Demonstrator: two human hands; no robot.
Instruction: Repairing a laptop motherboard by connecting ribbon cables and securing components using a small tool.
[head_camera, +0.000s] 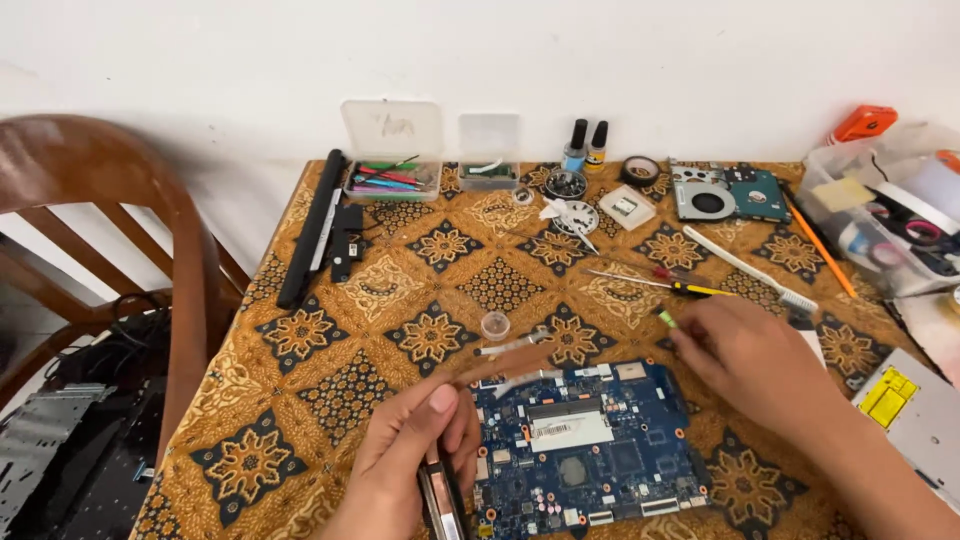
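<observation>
Left hand (415, 450) grips a dark metal strip (443, 495) beside the blue board (585, 450) on the worktop (330, 380). Right hand (745, 355) rests at the board's far corner, fingers (690, 345) pinched on a green-tipped tool (665, 318).

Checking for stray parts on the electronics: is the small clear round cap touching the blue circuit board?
Apart. The head view shows the small clear round cap lying on the patterned cloth, with a strip of cloth visible between it and the blue circuit board.
</observation>
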